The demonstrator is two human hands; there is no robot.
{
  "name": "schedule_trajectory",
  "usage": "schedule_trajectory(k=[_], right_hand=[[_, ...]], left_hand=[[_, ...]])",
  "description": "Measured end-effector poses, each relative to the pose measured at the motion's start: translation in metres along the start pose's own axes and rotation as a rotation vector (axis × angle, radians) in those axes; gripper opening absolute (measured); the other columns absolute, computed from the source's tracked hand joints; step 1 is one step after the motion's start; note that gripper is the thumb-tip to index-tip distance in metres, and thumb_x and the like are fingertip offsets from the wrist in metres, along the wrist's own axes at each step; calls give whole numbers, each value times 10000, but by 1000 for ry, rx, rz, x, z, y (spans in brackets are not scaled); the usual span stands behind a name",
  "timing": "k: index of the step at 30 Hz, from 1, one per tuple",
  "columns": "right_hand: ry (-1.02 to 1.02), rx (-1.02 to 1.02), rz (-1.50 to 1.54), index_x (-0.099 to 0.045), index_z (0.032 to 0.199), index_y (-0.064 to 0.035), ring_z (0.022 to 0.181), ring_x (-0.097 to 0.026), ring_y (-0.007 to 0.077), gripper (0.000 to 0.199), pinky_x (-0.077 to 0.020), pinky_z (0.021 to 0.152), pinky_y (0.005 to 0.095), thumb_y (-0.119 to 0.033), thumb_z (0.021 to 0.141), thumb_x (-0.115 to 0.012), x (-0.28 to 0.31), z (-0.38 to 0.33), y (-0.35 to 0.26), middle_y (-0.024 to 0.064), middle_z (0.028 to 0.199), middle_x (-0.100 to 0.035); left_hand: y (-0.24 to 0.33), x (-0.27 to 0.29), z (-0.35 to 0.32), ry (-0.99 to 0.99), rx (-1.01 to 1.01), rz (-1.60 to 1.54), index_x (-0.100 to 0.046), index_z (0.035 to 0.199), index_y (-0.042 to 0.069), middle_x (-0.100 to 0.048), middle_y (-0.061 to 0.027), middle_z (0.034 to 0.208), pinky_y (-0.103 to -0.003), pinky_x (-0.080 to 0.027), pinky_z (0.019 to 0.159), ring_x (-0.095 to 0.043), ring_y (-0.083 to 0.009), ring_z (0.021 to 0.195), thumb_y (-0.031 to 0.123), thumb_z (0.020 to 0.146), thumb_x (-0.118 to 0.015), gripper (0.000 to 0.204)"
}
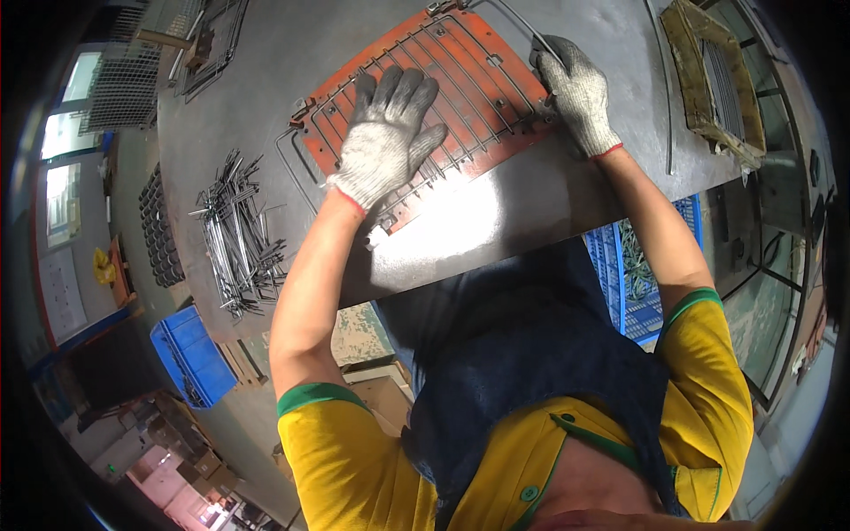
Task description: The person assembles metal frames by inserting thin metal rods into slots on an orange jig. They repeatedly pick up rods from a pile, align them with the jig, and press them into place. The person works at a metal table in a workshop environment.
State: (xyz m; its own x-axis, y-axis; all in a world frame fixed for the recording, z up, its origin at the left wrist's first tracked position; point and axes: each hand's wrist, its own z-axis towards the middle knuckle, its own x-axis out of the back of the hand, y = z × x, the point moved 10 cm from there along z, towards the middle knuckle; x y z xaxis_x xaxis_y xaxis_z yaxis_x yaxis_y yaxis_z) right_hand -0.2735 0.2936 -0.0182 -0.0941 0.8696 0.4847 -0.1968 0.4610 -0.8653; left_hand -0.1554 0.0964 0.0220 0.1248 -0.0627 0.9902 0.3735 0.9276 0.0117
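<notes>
An orange jig plate [516, 74] lies on the grey metal table [540, 199], with thin wire rods laid across it in rows inside a wire frame. My left hand [390, 133], in a grey-and-white work glove, rests flat over the left part of the rods with its fingers spread. At the plate's right edge, my gloved right hand [577, 93] is closed round a metal rod [524, 24] that slants up and left past the view's top edge. Its palm side and the rod's lower end are hidden.
Loose short wire rods [237, 239] are heaped on the left. Bent wire frames and a hammer [166, 38] lie at the far left. A wooden tray [686, 66] holding rods stands at right, beside a long rod [666, 106]. Blue crates [190, 350] sit below the table.
</notes>
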Motion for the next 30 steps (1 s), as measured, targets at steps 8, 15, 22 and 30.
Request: schedule_trajectory(k=[8, 15, 22, 30], right_hand=[[26, -10, 3, -621, 1168, -110, 553, -624, 178, 319, -514, 616, 343, -310, 940, -525, 3, -3, 3, 68, 848, -682], [42, 1, 29, -625, 1166, -109, 538, -620, 173, 315, -509, 604, 344, -304, 934, -536, 2, 0, 3, 75, 837, -679], [105, 88, -73, -611, 1208, -98, 620, -649, 222, 346, -522, 635, 347, -311, 945, -536, 10, -4, -4, 135, 922, -679], [45, -40, 208, -559, 1289, -7, 902, -668, 136, 394, -502, 634, 266, -242, 972, -567, 5, -13, 29, 97, 1132, -669]], left_hand=[[-32, 0, -64, -239, 180, 24, -386, 1443, 64, -361, -213, 1486, -492, -168, 1175, -291, -374, 1411, 437, 955, -459, 619], [-35, 21, -78, -19, 227, -38, -556, 1227, 54, -551, -146, 1198, -499, -297, 1080, -489, -328, 1204, 352, 872, -581, 465], [-35, 19, -69, -21, 249, 13, -552, 1254, 71, -536, -165, 1302, -503, -278, 1106, -458, -355, 1268, 402, 895, -581, 489], [-43, 70, -115, 397, 382, -163, -669, 1089, 75, -667, -127, 1058, -415, -480, 874, -627, -315, 949, 291, 897, -623, 292]])
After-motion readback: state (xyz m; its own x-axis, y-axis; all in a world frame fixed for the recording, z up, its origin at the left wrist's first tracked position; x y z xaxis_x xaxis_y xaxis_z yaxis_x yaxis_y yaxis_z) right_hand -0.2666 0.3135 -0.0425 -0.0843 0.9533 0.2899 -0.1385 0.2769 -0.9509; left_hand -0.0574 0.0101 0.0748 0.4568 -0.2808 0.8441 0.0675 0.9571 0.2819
